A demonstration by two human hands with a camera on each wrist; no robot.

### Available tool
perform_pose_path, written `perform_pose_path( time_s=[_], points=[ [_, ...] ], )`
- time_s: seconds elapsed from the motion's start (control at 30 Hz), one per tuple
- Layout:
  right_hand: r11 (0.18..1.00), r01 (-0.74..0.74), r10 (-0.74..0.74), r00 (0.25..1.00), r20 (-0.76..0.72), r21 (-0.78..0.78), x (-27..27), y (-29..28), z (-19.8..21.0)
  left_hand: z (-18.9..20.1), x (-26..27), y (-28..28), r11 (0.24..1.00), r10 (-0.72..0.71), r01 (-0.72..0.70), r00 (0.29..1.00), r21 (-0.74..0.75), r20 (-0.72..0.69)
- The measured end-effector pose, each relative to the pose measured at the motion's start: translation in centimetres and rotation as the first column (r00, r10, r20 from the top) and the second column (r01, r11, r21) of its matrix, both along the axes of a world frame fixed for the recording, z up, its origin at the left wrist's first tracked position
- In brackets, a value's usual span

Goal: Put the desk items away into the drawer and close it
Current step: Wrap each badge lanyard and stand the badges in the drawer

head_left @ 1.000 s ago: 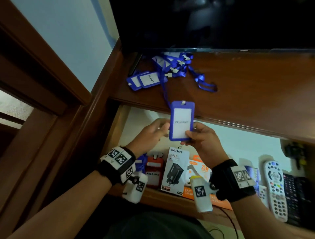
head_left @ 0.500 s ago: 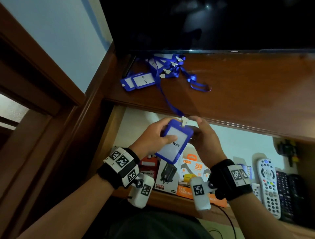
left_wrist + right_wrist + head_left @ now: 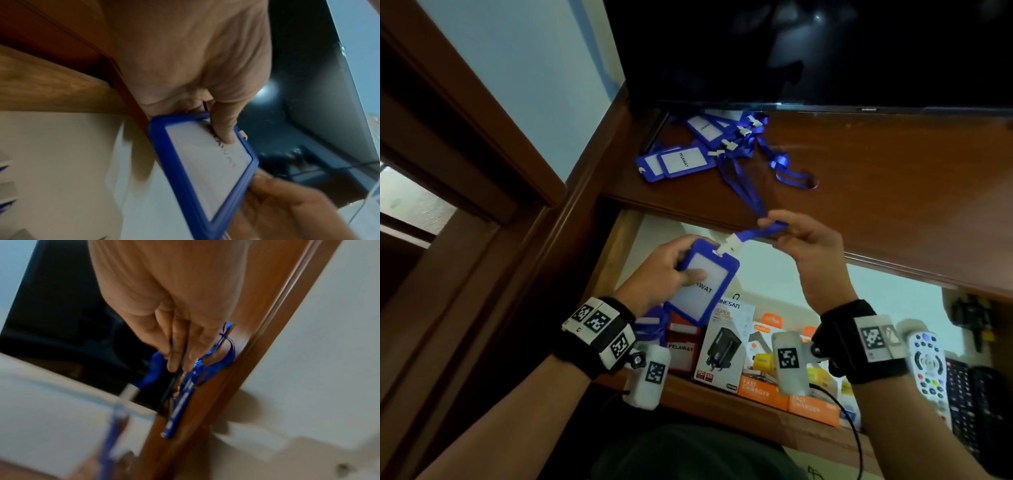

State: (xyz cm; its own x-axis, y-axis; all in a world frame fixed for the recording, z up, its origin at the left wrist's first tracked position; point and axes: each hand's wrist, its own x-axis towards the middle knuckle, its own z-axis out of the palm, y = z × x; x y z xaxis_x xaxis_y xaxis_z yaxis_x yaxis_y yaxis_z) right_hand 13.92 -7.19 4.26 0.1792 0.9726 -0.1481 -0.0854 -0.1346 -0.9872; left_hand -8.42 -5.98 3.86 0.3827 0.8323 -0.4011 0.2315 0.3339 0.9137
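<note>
My left hand grips a blue badge holder with a white card, thumb on its face, above the open drawer; the left wrist view shows the same badge holder close up. Its blue lanyard runs up over the desk edge. My right hand pinches that lanyard near the white clip. The blurred right wrist view shows the lanyard at my fingertips. A pile of several more blue badge holders with lanyards lies on the wooden desk at the back left.
The drawer holds a red badge holder, charger boxes, orange boxes and remote controls. A dark screen stands at the back of the desk. A wooden door frame is on the left.
The badge holder has passed from upright in my right hand to tilted in my left hand, lower over the drawer. My right hand has moved up along the lanyard.
</note>
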Motion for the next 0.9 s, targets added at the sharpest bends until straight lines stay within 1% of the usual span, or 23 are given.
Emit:
perform_pose_path(
  time_s=[0.03,0.07,0.1,0.17,0.27,0.37,0.4,0.43,0.47,0.53,0.57,0.6,0.67,0.8,0.9],
  points=[
    [0.999,-0.003,0.008,0.995,0.103,-0.048,-0.1,-0.2,-0.5,0.1,0.0,0.0,0.999,0.034,-0.034,0.999,-0.006,0.033],
    [0.995,-0.030,0.046,0.984,0.169,-0.093,-0.3,-0.4,-1.1,0.2,0.2,0.0,0.998,0.058,-0.057,0.996,-0.008,0.063],
    [0.989,-0.072,0.100,0.970,0.222,-0.129,-0.5,-0.8,-1.4,0.3,0.4,-0.1,0.997,0.071,-0.071,0.994,-0.008,0.088],
    [0.980,-0.108,0.156,0.937,0.313,-0.166,-0.8,-1.4,-2.4,0.3,1.0,-0.2,0.997,0.083,-0.082,0.988,-0.016,0.129],
    [0.984,-0.098,0.149,0.910,0.388,-0.148,-1.8,-2.3,-3.1,0.0,2.1,-0.4,0.989,0.144,-0.139,0.977,-0.039,0.156],
    [0.992,-0.104,0.127,0.823,0.554,-0.072,-2.9,-2.6,-3.4,-0.5,3.0,-0.7,0.967,0.256,-0.251,0.951,-0.048,0.172],
    [0.994,-0.106,0.111,0.819,0.563,-0.041,-3.2,-2.6,-3.7,-0.6,3.1,-0.7,0.954,0.301,-0.296,0.936,-0.056,0.185],
    [0.994,-0.103,0.100,0.832,0.545,-0.025,-3.5,-2.6,-3.6,-0.6,3.3,-0.6,0.938,0.347,-0.339,0.916,-0.071,0.201],
    [0.994,-0.108,0.105,0.866,0.488,-0.022,-3.6,-2.6,-3.7,-0.6,3.4,-0.5,0.922,0.388,-0.376,0.894,-0.093,0.225],
    [0.988,-0.147,0.154,0.951,0.267,-0.047,-3.9,-2.7,-3.5,-0.4,3.4,-0.2,0.892,0.451,-0.434,0.853,-0.125,0.262],
    [0.984,-0.166,0.175,0.971,0.164,-0.066,-4.1,-2.9,-3.3,-0.3,3.4,-0.1,0.880,0.475,-0.458,0.839,-0.126,0.266],
    [0.980,-0.176,0.185,0.977,0.105,-0.088,-4.3,-3.0,-3.0,-0.3,3.3,0.0,0.869,0.494,-0.480,0.829,-0.119,0.263],
    [0.976,-0.190,0.198,0.978,0.068,-0.107,-4.7,-3.4,-2.2,-0.1,3.3,0.1,0.849,0.527,-0.520,0.810,-0.100,0.257],
    [0.973,-0.187,0.178,0.981,-0.072,-0.137,-5.4,-3.7,-1.9,0.1,3.4,-0.2,0.816,0.575,-0.570,0.783,-0.095,0.237],
    [0.970,-0.206,0.196,0.977,-0.086,-0.128,-5.6,-3.7,-2.0,0.0,3.4,-0.6,0.825,0.563,-0.556,0.799,-0.096,0.212]
  ],
)
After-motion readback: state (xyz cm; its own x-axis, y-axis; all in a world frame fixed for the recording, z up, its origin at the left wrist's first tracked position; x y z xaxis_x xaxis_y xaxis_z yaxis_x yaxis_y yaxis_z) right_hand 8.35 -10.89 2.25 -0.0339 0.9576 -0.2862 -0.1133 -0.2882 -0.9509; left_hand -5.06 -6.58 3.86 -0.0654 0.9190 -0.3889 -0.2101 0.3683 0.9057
